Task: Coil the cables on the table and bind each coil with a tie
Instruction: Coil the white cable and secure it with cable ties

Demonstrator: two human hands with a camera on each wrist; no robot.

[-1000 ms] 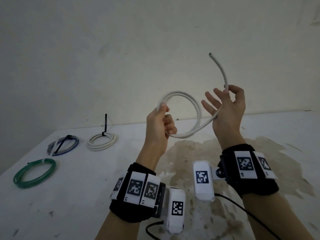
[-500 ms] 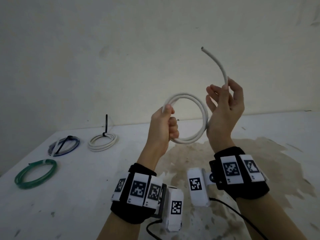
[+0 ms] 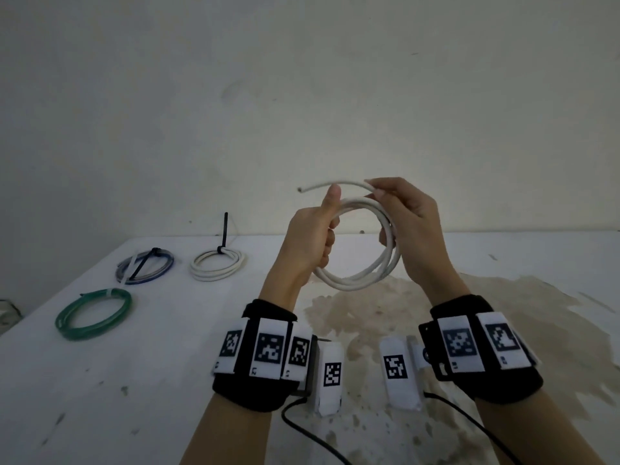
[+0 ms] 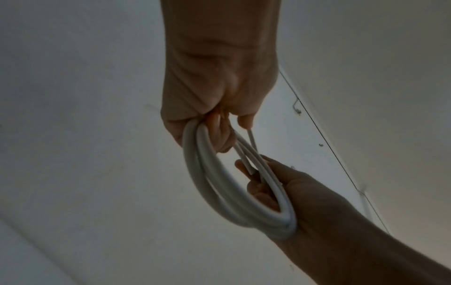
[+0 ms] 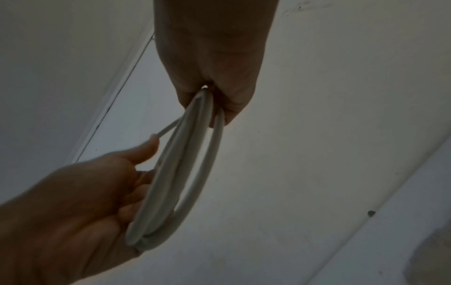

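A white cable, wound into a coil (image 3: pixel 355 284) of a few loops, hangs in the air above the table between my hands. My left hand (image 3: pixel 317 229) grips the coil's left side, thumb raised against the loose end. My right hand (image 3: pixel 407 223) holds the right side and pinches the loose end (image 3: pixel 322 186), which lies across the top and points left. The left wrist view shows the coil (image 4: pixel 202 179) edge-on under my left hand (image 4: pixel 219 86). In the right wrist view the coil (image 5: pixel 168 173) runs from my right hand (image 5: pixel 214 67) down to the left palm.
Three bound coils lie at the table's far left: a green one (image 3: pixel 94 313), a blue-grey one (image 3: pixel 146 265) with a black tie, and a white one (image 3: pixel 218 263) whose black tie stands upright. The white table (image 3: pixel 134 380) has a brown stain (image 3: pixel 402 317) under my hands.
My right hand has swung the loose end from upright down and leftward across the top of the coil, adding a loop. The left thumb has risen to meet it.
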